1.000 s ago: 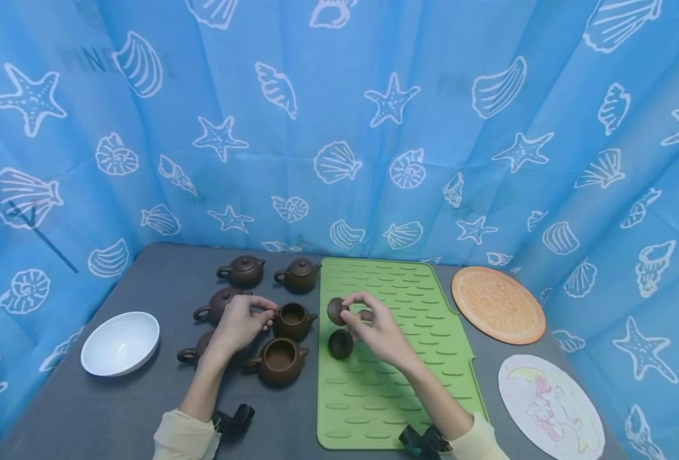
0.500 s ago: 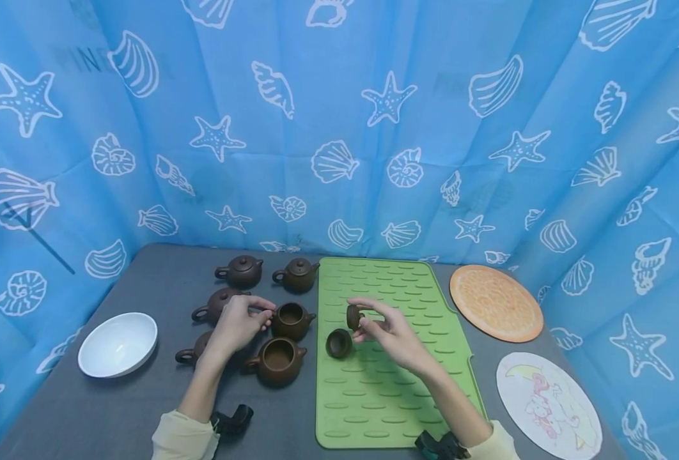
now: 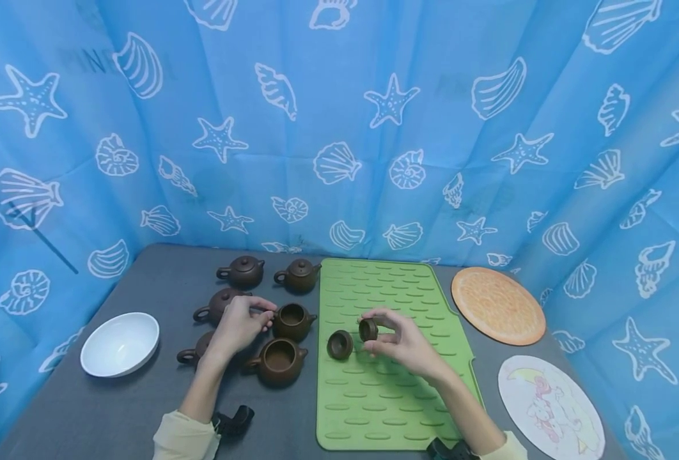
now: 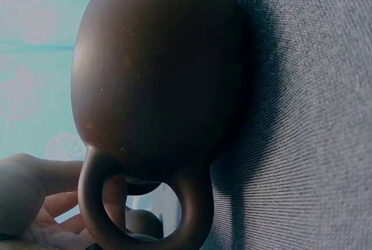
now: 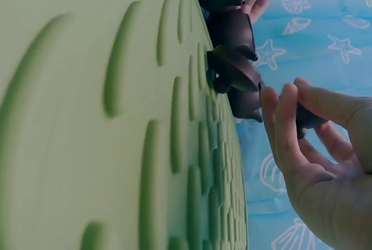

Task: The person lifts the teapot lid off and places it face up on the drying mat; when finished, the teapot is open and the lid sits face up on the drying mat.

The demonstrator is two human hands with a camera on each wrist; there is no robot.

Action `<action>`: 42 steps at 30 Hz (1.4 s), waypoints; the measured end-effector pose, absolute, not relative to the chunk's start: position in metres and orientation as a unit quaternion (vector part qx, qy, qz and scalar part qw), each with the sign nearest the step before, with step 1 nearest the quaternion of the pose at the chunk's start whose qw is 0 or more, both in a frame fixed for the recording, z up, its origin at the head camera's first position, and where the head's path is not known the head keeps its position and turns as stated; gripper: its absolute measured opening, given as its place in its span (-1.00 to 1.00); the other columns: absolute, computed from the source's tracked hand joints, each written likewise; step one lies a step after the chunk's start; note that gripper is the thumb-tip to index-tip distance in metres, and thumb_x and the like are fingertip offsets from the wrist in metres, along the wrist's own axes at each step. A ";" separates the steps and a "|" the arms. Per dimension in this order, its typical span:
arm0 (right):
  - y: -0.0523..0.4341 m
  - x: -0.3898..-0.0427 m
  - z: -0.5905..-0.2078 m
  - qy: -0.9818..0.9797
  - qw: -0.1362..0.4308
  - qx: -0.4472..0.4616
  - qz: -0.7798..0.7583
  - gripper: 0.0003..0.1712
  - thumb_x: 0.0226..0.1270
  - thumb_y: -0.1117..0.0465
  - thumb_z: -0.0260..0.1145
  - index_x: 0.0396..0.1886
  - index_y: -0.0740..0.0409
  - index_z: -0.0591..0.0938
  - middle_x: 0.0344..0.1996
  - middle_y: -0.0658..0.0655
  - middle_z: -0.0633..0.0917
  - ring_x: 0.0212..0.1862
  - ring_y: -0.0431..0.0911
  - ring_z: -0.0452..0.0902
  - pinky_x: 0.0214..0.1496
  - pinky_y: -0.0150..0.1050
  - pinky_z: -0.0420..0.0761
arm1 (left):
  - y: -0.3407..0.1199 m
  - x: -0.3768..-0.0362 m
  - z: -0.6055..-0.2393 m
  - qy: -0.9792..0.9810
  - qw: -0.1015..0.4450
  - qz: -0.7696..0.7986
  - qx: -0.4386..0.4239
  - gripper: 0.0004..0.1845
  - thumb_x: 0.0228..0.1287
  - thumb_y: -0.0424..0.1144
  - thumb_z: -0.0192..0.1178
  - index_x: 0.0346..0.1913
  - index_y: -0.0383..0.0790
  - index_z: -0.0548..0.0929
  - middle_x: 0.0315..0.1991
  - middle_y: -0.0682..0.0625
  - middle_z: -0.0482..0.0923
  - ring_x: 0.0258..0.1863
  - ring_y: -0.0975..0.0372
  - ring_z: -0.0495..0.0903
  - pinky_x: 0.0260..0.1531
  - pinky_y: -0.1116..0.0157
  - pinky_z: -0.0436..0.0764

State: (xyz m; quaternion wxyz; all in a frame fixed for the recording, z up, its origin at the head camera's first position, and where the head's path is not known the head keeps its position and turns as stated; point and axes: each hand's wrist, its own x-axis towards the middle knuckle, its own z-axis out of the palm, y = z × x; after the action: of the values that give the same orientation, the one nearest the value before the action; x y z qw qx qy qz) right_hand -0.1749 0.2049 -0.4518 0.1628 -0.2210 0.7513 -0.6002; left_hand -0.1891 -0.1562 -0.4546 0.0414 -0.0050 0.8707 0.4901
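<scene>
Over the table's middle, my left hand [image 3: 243, 324] pinches the handle side of a small brown teapot [image 3: 293, 329] that stands lidless on the cloth. A second lidless teapot [image 3: 279, 369] sits just in front of it, its handle large in the left wrist view. Above the green mat [image 3: 397, 409], my right hand [image 3: 404, 344] holds a small dark teapot lid [image 3: 368, 329] between thumb and fingers, tilted on its side. Another lid [image 3: 340, 345] rests on the mat with its hollow side up, left of the held one.
Two lidded teapots, a left one [image 3: 244, 272] and a right one [image 3: 299, 276], stand at the back. More teapots [image 3: 220, 303] are partly behind my left arm. A white bowl [image 3: 121, 345] is far left. Two round mats, orange [image 3: 497, 305] and white [image 3: 552, 402], lie right.
My right hand has moved right, away from the lid on the mat, and has turned the held lid over. The left hand stays at the teapot.
</scene>
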 end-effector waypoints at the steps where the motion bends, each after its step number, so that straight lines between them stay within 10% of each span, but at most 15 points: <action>1: 0.207 -0.175 -0.453 0.748 0.170 -0.219 -0.603 -0.33 0.48 0.42 0.41 0.50 0.41 0.41 0.47 0.53 0.47 0.04 0.35 0.80 0.02 -0.03 0.86 | -0.156 -0.189 -0.455 0.870 0.042 0.490 -0.007 -0.80 0.56 -0.36 0.26 0.11 -0.24 0.79 -0.12 -0.13 0.81 -0.28 0.26 0.77 -0.28 0.42 0.69; 42: 0.217 -0.185 -0.453 0.837 0.220 -0.244 -0.437 -0.33 0.50 0.29 0.45 0.50 0.36 0.45 0.36 0.53 0.52 -0.44 0.10 0.78 -0.37 -0.08 0.81 | -0.155 -0.187 -0.454 0.877 0.028 0.480 0.001 -0.81 0.56 -0.38 0.26 0.08 -0.26 0.80 -0.13 -0.14 0.82 -0.29 0.26 0.77 -0.27 0.36 0.71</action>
State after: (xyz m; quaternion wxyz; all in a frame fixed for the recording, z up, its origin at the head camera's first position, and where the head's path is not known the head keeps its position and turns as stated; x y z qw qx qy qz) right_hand -0.1847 0.2172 -0.4535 0.2196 -0.2443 0.8374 -0.4369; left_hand -0.1873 -0.1547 -0.4544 0.0281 0.0009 0.8766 0.4804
